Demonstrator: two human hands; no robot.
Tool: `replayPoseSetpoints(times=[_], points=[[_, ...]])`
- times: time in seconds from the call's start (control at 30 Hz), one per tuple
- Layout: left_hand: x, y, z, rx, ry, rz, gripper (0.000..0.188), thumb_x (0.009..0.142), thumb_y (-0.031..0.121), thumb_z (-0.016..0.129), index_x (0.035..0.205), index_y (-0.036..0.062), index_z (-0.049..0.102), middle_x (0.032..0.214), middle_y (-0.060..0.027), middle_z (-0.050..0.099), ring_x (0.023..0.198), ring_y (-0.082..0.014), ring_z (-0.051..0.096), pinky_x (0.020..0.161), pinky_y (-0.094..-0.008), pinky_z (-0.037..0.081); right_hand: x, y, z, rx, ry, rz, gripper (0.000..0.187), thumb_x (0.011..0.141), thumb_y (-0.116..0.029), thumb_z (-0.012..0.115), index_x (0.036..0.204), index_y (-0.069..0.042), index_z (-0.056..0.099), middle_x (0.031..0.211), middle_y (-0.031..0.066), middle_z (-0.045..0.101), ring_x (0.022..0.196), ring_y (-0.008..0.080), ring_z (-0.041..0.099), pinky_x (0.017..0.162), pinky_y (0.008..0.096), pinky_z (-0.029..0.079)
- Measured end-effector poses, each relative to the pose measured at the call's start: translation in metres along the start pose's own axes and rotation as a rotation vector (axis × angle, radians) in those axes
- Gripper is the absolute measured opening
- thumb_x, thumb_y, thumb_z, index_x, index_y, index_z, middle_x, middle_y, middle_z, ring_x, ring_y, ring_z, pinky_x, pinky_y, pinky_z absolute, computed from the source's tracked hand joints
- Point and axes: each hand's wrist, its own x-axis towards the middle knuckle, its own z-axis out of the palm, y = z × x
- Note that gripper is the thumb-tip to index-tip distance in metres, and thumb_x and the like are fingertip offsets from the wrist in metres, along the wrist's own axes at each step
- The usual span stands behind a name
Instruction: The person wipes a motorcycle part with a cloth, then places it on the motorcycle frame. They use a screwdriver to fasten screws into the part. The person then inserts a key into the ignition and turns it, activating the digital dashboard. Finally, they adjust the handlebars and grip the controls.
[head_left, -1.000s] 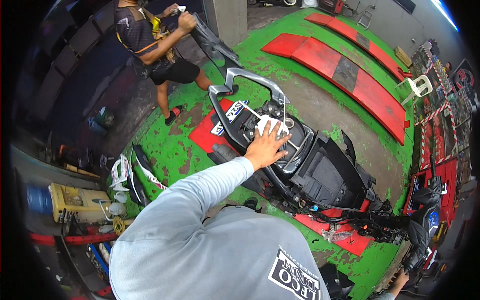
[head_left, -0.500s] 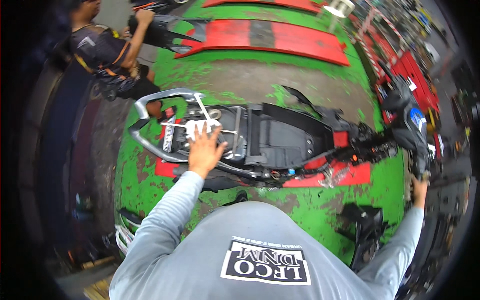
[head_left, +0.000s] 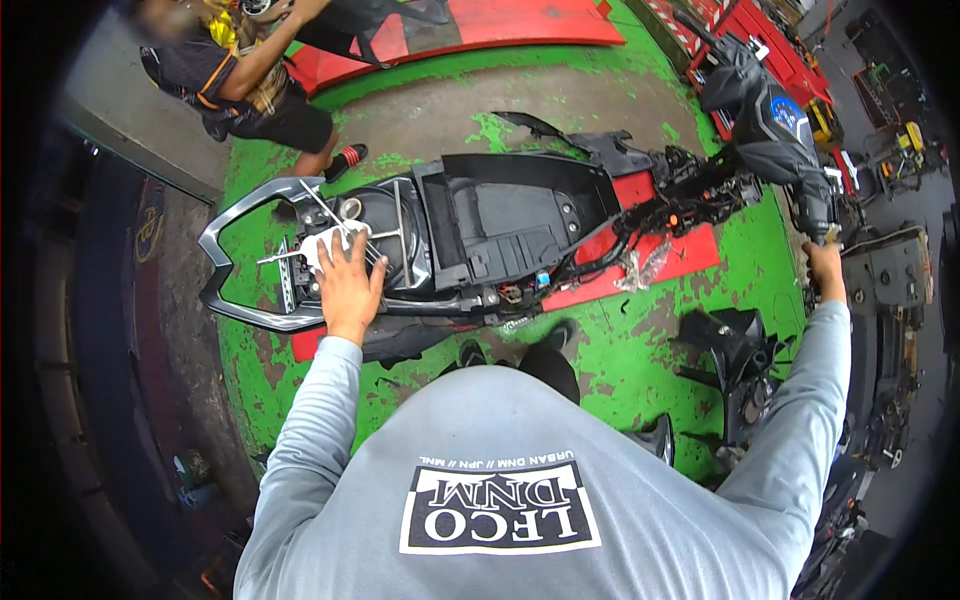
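Observation:
A stripped black scooter lies across the view on a green painted floor, its seat off and the black under-seat bucket open. My left hand presses flat on a white cloth over the rear frame, next to the grey grab rail. My right hand is closed around the scooter's handlebar grip at the far right. Both arms wear grey long sleeves.
Another person in dark clothes crouches at the upper left, holding a black panel. Red ramps lie beyond. Loose black body panels sit on the floor at my right. Red racks and machines line the right edge.
My view has swung so the scooter now lies level across the frame. My left hand stays on the cloth at the rear. My right hand now shows gripping the handlebar.

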Motion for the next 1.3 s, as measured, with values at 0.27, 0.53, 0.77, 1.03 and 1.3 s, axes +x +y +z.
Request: replayPoseSetpoints(times=[0.27,0.53,0.77,1.03,1.3], points=[[0.001,0.000,0.001,0.017,0.022,0.003,0.062,0.100,0.051,0.059,0.155,0.0237,0.046,0.162,-0.0212,0.036,0.152,-0.0485,0.026,0.113,-0.0672,0.038,-0.007,-0.015,-0.005,0.071,-0.071,0.028,0.037,0.083,-0.032,0.075,0.083,0.005,0.067,0.068,0.0115,0.065,0.056,0.0251,0.064,0.054,0.0395,0.050],[-0.004,-0.001,0.001,0.023,0.038,-0.004,0.061,0.100,0.051,0.059,0.154,0.0245,0.047,0.162,-0.0206,0.037,0.152,-0.0475,0.027,0.112,-0.0658,0.040,-0.033,-0.043,-0.007,0.183,-0.077,0.028,0.037,0.085,-0.030,0.075,0.094,0.006,0.069,0.082,0.0098,0.070,0.057,0.0241,0.066,0.051,0.0402,0.053],[-0.004,-0.002,0.003,0.014,0.052,0.001,0.060,0.100,0.050,0.059,0.153,0.0242,0.048,0.161,-0.0209,0.037,0.152,-0.0479,0.026,0.113,-0.0649,0.039,-0.040,-0.053,-0.014,0.158,-0.160,0.109,0.035,0.086,-0.029,0.076,0.092,0.004,0.068,0.074,0.0080,0.066,0.054,0.0207,0.063,0.051,0.0376,0.050],[-0.004,-0.001,0.003,0.023,0.058,0.009,0.060,0.100,0.048,0.059,0.153,0.0221,0.049,0.160,-0.0216,0.038,0.151,-0.0482,0.028,0.114,-0.0620,0.038,-0.048,-0.057,-0.018,0.160,-0.122,0.065,0.037,0.084,-0.030,0.075,0.087,0.006,0.068,0.071,0.0104,0.065,0.052,0.0230,0.062,0.050,0.0388,0.050],[-0.004,0.002,-0.002,0.006,0.031,-0.002,0.061,0.099,0.048,0.060,0.153,0.0210,0.049,0.160,-0.0216,0.037,0.151,-0.0478,0.027,0.115,-0.0617,0.037,-0.058,-0.065,-0.022,0.196,-0.120,0.134,0.036,0.083,-0.028,0.075,0.087,0.007,0.068,0.071,0.0111,0.067,0.051,0.0230,0.062,0.047,0.0390,0.048]])
